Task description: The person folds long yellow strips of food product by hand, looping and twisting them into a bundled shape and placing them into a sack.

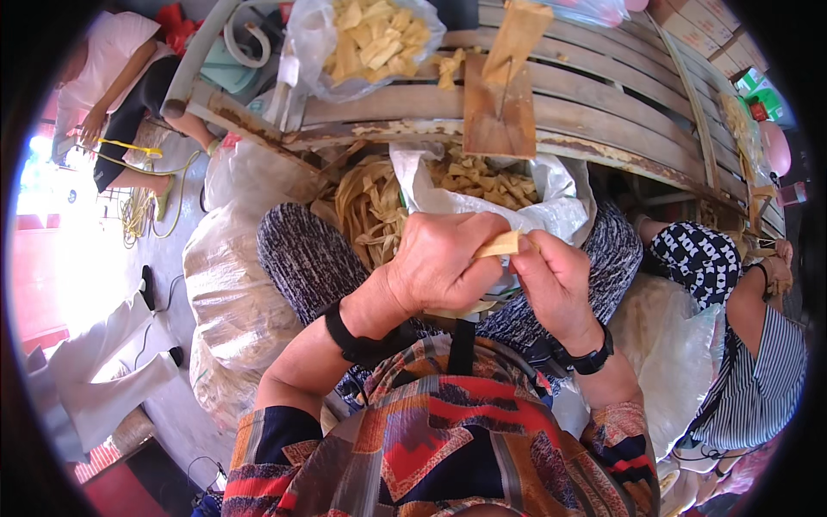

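Between my two hands is a small folded piece of yellow, dried sheet-like material [499, 245]. My left hand [446, 258] is closed around one end of it, and the fingertips of my right hand [552, 274] pinch the other end. Just beyond my hands, an open white woven sack [420, 187] holds many folded yellow-brown pieces [484, 181]. Long pale-brown strips [371, 207] lie in a heap to the left of that sack. A wooden board with a metal spike [497, 129] rests on the edge of the slatted bench, above the sack.
A slatted bench with a rusty metal edge [594, 123] crosses the view ahead, bearing a clear plastic bag of yellow pieces [381, 39]. Full sacks stand at left [239, 284] and right [672, 336]. Other people sit at upper left [123, 77] and right [749, 381].
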Motion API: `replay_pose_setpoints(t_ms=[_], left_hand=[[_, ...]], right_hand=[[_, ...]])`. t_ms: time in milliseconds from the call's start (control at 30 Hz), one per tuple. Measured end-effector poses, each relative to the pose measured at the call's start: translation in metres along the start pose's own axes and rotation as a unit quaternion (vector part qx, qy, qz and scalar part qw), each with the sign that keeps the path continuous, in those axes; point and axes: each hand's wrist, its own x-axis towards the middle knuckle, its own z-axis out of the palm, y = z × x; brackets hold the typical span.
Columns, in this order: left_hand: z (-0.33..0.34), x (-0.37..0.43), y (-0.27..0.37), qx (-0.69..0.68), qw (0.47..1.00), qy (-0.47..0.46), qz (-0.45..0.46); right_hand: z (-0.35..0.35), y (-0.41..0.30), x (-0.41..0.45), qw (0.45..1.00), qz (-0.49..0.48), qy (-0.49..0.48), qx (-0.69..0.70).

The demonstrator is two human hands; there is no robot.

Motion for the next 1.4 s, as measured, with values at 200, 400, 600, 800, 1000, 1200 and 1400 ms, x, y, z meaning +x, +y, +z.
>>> replay_pose_setpoints(t_ms=[200, 400, 600, 800, 1000, 1200, 1400], left_hand=[[-0.007, 0.002, -0.006, -0.372, 0.86, -0.072, -0.343], [-0.023, 0.002, -0.025, -0.327, 0.839, -0.032, -0.434], [-0.011, -0.006, -0.001, -0.381, 0.769, -0.255, -0.446], [-0.015, -0.009, 0.016, -0.425, 0.802, -0.23, -0.352], [-0.046, -0.023, 0.005, -0.44, 0.826, -0.241, -0.257], [-0.04, 0.01, 0.006, -0.286, 0.874, -0.259, -0.294], [-0.03, 0.002, 0.003, -0.421, 0.854, -0.088, -0.293]], right_hand=[[-0.006, 0.006, 0.019, 0.949, 0.232, 0.014, 0.211], [-0.027, 0.04, 0.036, 0.944, 0.312, -0.056, 0.093], [0.001, 0.024, 0.005, 0.993, 0.062, -0.078, 0.059], [-0.008, 0.011, -0.009, 0.98, 0.095, 0.08, 0.158], [-0.04, -0.006, 0.001, 0.928, 0.023, 0.189, 0.319], [-0.012, -0.05, -0.008, 0.98, -0.084, -0.135, 0.118], [-0.005, -0.005, -0.005, 0.983, 0.105, 0.007, 0.15]])
